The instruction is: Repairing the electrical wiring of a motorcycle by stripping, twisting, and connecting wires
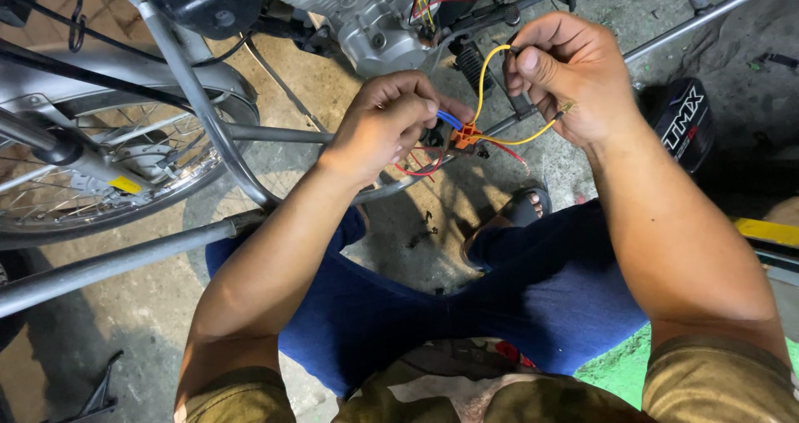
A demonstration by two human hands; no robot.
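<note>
a motorcycle (pixel 125 131) is seen filling the upper left, its spoked wheel (pixel 75 181) left of the silver engine (pixel 374 23), and just below that engine both hands are raised over the concrete floor. the left hand (pixel 387 123) is closed around a small orange connector (pixel 464 136), below the engine, with a blue wire (pixel 449 120) and red wires (pixel 420 169) trailing from it. the right hand (pixel 566 73), right of the engine, is pinched shut on a looped yellow wire (pixel 483 77) running into the connector.

A stained concrete floor (pixel 133 323) carries a motorcycle wheel (pixel 91 165) at nine o'clock, a sandalled foot (pixel 524 206) at centre and a black part (pixel 687 123) at three o'clock.
</note>
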